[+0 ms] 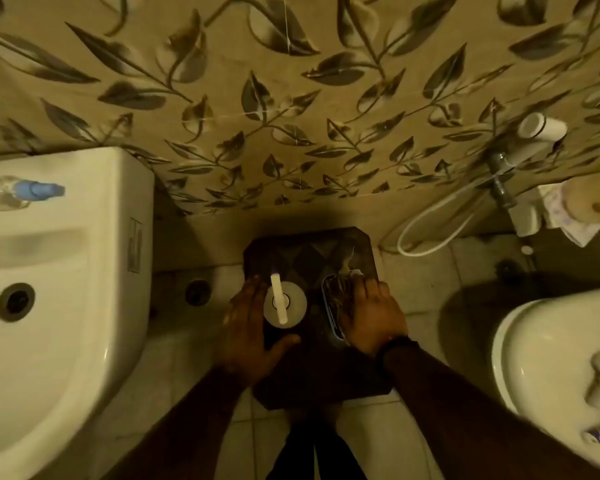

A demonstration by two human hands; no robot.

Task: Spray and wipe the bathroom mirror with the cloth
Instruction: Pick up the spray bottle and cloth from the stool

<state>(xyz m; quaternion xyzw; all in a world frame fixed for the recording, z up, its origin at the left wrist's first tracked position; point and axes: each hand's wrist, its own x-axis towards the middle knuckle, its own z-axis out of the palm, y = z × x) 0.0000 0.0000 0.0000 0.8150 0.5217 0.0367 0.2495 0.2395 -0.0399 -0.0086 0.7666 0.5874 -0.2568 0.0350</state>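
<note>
A spray bottle, seen from above as a round white top with a white nozzle, stands on a dark stool in the middle of the floor. My left hand cups it from the left with fingers spread and the thumb below it, not closed around it. A dark patterned cloth with a shiny edge lies to the right of the bottle on the stool. My right hand lies on top of the cloth with its fingers curled over it. No mirror is in view.
A white sink fills the left side, with a clear blue-capped bottle on its rim. A white toilet is at the right. A hose and tap hang on the leaf-patterned wall. A floor drain lies left of the stool.
</note>
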